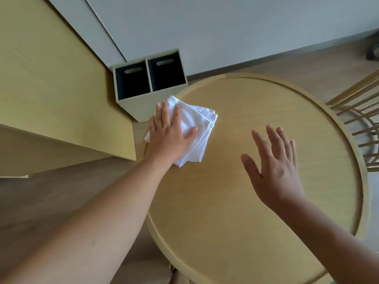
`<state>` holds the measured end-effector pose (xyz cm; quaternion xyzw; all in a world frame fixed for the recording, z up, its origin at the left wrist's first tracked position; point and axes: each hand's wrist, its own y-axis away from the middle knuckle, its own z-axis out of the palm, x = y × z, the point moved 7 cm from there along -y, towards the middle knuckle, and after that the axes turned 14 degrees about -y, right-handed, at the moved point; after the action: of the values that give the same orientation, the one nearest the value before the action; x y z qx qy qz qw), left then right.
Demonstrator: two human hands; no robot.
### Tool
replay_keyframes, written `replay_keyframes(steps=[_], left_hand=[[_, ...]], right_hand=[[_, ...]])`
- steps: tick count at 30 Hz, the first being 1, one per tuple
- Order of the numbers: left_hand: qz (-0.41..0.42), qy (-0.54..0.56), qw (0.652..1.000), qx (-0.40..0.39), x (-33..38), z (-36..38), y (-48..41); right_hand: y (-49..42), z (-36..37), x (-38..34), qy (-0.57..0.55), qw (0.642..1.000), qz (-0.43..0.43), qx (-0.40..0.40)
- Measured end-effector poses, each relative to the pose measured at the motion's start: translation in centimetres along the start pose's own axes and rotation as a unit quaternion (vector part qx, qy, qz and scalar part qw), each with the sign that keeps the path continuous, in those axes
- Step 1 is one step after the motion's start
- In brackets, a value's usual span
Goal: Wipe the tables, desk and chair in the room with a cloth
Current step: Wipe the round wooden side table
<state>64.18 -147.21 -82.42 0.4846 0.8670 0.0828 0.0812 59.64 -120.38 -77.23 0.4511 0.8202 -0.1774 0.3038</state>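
A round light-wood table (256,222) with a raised rim fills the middle and right of the head view. A folded white cloth (196,128) lies on its far left edge. My left hand (170,132) presses flat on the cloth with straight, spread fingers. My right hand (274,165) is over the table's middle with its fingers spread and straight, holding nothing; whether it touches the top I cannot tell. A light-wood desk (51,89) stands to the left, and part of a slatted chair (361,119) shows at the right edge.
A low box with two dark compartments (149,78) stands on the floor between the desk and the table, against a grey wall (225,27). The wood-look floor (51,201) shows below the desk. A dark object (373,52) sits at the far right by the wall.
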Motion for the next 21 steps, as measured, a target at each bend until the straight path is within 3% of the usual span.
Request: replay_keyframes(steps=[12,17,21], left_hand=[[-0.021,0.0,1.0,-0.02,-7.9,-0.2,10.2],[-0.03,0.105,0.993,-0.046,-10.5,-0.8,10.3],[-0.042,0.188,0.979,-0.064,-12.0,-0.6,9.8]], right_hand=[[1.6,5.4,-6.8,-0.01,0.999,-0.032,-0.037],[3.1,10.4,-13.7,-0.02,0.984,-0.165,-0.069],[2.3,16.2,-17.5,0.007,0.975,-0.174,-0.14]])
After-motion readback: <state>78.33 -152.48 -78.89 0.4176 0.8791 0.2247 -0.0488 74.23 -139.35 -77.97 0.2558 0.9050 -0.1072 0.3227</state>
